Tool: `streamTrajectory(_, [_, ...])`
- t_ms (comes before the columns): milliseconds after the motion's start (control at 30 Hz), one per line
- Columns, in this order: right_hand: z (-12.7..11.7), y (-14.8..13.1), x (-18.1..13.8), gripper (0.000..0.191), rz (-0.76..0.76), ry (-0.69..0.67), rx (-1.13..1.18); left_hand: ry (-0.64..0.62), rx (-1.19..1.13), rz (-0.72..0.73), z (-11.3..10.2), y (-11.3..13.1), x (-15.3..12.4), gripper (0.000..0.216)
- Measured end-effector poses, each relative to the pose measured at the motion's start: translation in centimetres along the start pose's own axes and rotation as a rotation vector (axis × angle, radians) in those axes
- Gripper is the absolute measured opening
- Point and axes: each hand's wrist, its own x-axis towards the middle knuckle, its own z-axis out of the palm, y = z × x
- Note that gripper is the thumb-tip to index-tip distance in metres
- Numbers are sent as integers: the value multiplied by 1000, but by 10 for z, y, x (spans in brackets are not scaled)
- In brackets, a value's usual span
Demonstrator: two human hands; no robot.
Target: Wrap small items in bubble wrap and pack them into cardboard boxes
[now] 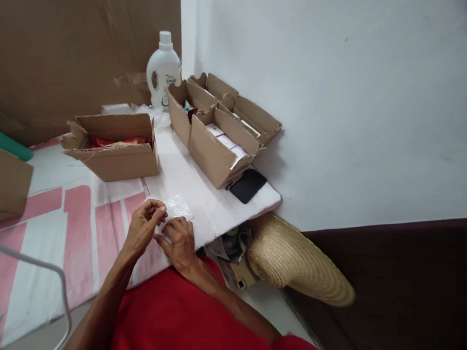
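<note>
A small clear piece of bubble wrap (180, 207) lies near the table's front edge, just beyond my hands. My left hand (146, 222) is raised a little at its left side, fingers curled and thumb pressed to them. Whatever sits in that pinch is too small or hidden to name. Bent fingers of my right hand (180, 241) close over the near edge of the bubble wrap, the thumb pointing toward my left hand. Part of the wrap is hidden beneath these fingers.
An open cardboard box (126, 165) with red packets stands behind my hands. Several joined cardboard boxes (209, 163) hold white packs by the wall. A black flat object (248, 185) lies at the right corner. Behind stands a white jug (162, 73); a straw hat (292, 253) hangs below the edge.
</note>
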Motion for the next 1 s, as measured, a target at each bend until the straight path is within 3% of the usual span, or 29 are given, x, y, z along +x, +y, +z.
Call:
streamTrajectory(133, [2,2,2,17,20,25,53,126,-34,45,-15,-5,-2,26])
streamTrajectory(300, [-10,18,-13,25,-225,-99,255,328,3,73,-45,-14,-12,27])
streamTrajectory(367, [-17,22,-22,26,-280,-135,328,290,53,56,-54,-16,-20,30])
streamTrajectory(500, [-24,24,-33,23,-172,-80,384,7,46,-73,-58,-27,-34,44])
streamTrajectory(600, [-20,20,-34,20,-67,3,352,48,8,-87,-56,-39,-40,49])
streamTrajectory(700, [-15,14,-32,17,14,44,330,206,23,0,-55,-47,-43,48])
streamTrajectory(767, [-14,11,-31,14,15,60,343,304,157,110,-52,-48,-47,42])
streamTrajectory(933, [-17,9,-27,10,18,115,440,475,645,646,-33,-52,-65,29])
streamTrajectory(1000, [-19,11,-26,8,48,105,465,498,703,719,-25,-58,-70,39])
